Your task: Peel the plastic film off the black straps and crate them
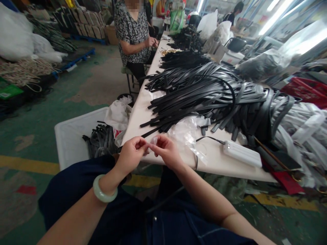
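My left hand (133, 151), with a pale green bangle (103, 193) on its wrist, is pinched at the table's near edge. Its fingertips meet those of my right hand (165, 149). Between them is a small piece of clear plastic (153, 140), partly hidden by the fingers. Just beyond my hands, black straps (178, 98) lie in a long bundle on the white table (214, 161). Crumpled clear plastic (182, 131) rests beside my right hand.
A white power bank (242, 153) with a black cable lies on the right. A white bin (73, 136) holding black strips stands at the left. Another person (134, 34) sits farther up the table. More straps and plastic bags fill the right side.
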{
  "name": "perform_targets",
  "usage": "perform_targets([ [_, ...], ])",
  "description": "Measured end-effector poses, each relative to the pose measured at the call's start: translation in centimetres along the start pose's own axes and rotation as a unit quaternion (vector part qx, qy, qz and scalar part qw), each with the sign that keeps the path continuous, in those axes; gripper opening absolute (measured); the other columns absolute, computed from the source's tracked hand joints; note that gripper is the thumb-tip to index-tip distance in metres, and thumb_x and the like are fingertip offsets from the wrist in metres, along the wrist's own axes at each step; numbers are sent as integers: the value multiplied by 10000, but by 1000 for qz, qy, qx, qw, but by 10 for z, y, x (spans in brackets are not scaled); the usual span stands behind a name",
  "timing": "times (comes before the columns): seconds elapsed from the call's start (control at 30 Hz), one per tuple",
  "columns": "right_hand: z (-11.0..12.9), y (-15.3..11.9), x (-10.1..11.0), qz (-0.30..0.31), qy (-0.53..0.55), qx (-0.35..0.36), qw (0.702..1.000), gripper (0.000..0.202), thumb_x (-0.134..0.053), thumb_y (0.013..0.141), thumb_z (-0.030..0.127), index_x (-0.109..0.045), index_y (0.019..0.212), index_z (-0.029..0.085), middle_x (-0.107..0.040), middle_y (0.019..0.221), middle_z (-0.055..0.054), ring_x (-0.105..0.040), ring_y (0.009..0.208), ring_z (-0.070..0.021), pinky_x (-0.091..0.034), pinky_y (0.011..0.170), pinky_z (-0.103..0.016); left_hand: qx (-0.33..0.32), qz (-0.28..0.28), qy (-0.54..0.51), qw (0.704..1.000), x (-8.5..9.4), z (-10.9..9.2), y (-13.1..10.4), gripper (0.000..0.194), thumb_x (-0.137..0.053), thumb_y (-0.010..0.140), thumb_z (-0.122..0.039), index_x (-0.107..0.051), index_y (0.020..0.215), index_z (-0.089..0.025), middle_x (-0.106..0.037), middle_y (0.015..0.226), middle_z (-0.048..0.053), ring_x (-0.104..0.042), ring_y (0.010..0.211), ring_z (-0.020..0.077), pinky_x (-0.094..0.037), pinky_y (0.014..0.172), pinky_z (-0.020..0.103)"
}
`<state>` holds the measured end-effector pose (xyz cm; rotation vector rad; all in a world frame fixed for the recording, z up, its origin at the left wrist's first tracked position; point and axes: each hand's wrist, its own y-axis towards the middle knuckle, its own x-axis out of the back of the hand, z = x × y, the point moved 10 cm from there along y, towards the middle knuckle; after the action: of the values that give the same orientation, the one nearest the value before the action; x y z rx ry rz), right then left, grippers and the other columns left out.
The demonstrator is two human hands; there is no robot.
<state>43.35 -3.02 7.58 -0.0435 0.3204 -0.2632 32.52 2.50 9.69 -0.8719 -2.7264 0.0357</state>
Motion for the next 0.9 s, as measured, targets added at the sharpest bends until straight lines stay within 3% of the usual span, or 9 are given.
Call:
perform_targets([
  [0.1,-6,-1,-11,45,51,-54,996,340,-812,657,355,-538,768,188,-507,606,67,-358,441,-42,-249,407,-181,17,17,-32,999,-3,5,-3,168,-611,799,-310,-571,800,-146,-613,610,5,-577,555,130,-473,566,235],
  [0.2,-8,-2,-13,39,77,-73,994,368,-820,635,329,-492,719,186,-438,552,88,-302,421,-30,-212,402,-177,3,17,-16,1000,0,0,-3,163,-622,785,-301,-573,768,-146,-627,634,17,-597,596,138,-475,602,241],
  [0.37,-7,-7,-13,14,66,-63,996,396,-806,619,301,-431,639,175,-505,686,42,-403,527,-44,-309,452,-168,13,88,-7,996,-6,2,-3,186,-655,737,-312,-587,718,-140,-631,676,26,-593,626,140,-453,587,231],
  [0.53,-4,-10,-14,22,61,-72,995,345,-800,608,251,-488,740,192,-480,647,68,-388,490,-43,-352,443,-164,18,75,59,995,2,8,-3,122,-620,699,-250,-573,659,-146,-590,595,4,-530,552,124,-400,524,216],
  [0.7,7,-9,-1,5,-31,-20,999,283,-798,653,309,-552,695,177,-503,625,45,-440,506,-61,-416,459,-184,32,73,23,997,5,8,-5,152,-623,706,-294,-584,689,-148,-627,630,25,-562,572,141,-428,544,232],
  [0.83,3,-11,-3,6,-87,-13,996,282,-774,711,365,-559,719,183,-489,591,53,-428,478,-62,-381,435,-184,-14,102,10,995,-1,-4,-8,211,-641,728,-317,-699,830,-142,-698,843,68,-619,766,180,-479,697,270],
  [0.9,1,-14,-10,18,-87,-18,996,292,-769,725,378,-549,729,186,-488,584,56,-434,468,-61,-360,428,-182,-34,101,30,994,-1,-8,-9,191,-648,733,-320,-714,748,-141,-685,779,56,-597,749,175,-458,690,262],
])
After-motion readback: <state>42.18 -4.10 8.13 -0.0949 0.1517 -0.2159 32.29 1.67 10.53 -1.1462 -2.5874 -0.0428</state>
